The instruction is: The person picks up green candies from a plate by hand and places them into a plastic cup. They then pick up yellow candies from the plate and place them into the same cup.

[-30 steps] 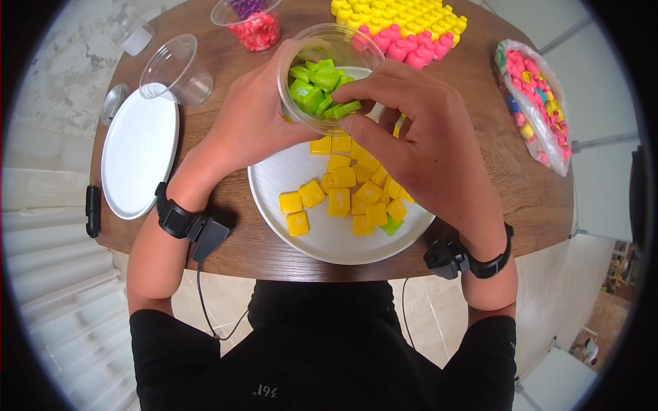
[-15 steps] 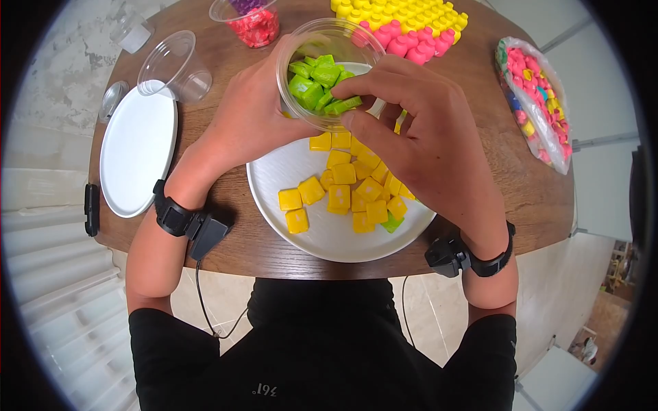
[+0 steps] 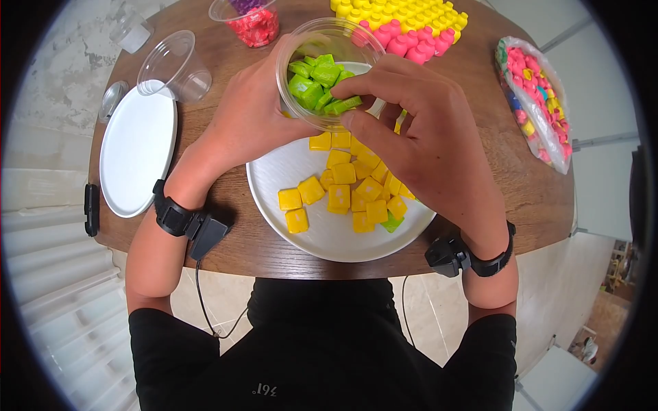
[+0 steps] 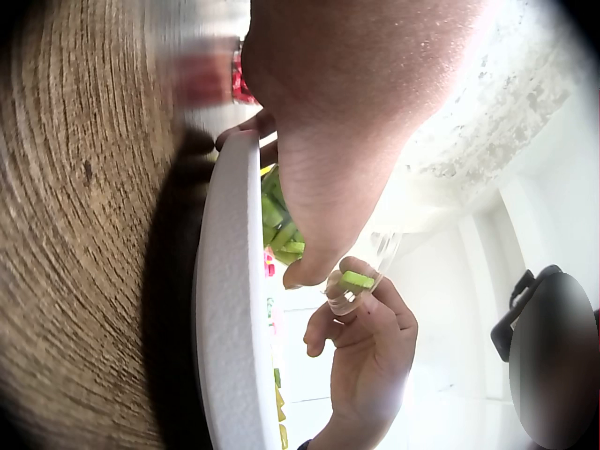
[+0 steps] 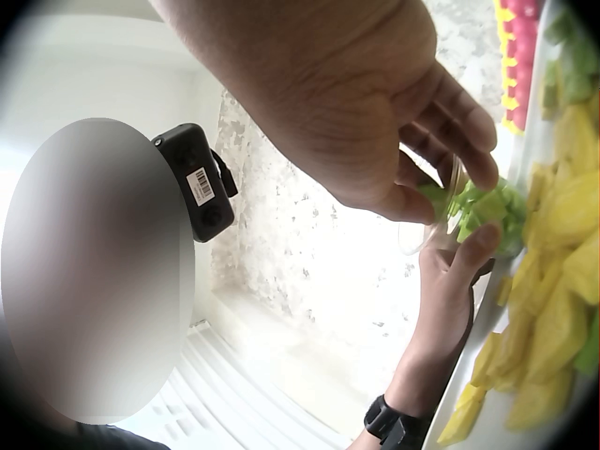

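Observation:
My left hand (image 3: pixel 243 116) grips a clear plastic cup (image 3: pixel 356 44), tilted over the far part of a round white plate (image 3: pixel 329 250). Inside the cup lie several bright green square pieces (image 3: pixel 312 85). At the cup's near rim, my right hand (image 3: pixel 432 130) pinches one green piece (image 4: pixel 356 280) between thumb and forefinger. Yellow square pieces (image 3: pixel 343 175) are spread and partly stacked on the plate below. Among them, one green piece (image 3: pixel 392 222) shows near the plate's front edge. The right hand hides part of the plate.
An oval-looking white plate (image 3: pixel 137 157) lies at the left, with an empty clear cup (image 3: pixel 175 68) beside its far end. Behind stands a cup of red and purple pieces (image 3: pixel 255 29). Yellow and pink bottle-shaped pieces (image 3: pixel 404 27) stand at the back; a plastic bag (image 3: pixel 538 103) of colourful pieces lies right.

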Tool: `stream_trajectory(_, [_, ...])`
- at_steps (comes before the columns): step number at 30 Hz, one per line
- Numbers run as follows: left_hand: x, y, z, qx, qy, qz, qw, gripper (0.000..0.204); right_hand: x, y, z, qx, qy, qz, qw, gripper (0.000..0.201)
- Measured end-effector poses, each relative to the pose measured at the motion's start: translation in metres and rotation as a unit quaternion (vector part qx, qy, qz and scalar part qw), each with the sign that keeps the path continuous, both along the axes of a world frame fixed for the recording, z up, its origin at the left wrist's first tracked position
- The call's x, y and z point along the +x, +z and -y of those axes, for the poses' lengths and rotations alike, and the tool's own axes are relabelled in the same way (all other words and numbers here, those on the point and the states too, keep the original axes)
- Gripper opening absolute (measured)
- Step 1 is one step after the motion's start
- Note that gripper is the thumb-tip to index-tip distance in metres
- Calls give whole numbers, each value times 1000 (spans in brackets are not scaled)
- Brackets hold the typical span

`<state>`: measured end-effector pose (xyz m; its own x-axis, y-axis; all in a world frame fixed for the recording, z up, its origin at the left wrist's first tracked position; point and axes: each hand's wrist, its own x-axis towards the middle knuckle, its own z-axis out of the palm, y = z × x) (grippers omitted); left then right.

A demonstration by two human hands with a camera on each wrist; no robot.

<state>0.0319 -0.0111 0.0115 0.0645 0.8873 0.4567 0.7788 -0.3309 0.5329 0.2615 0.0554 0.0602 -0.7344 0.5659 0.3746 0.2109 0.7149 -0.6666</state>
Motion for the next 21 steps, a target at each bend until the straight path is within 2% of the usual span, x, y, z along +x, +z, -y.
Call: stream_trajectory(21, [1,2,1,-14,3,5,1000,100,0,1,1,5,-1,5,1000,19])
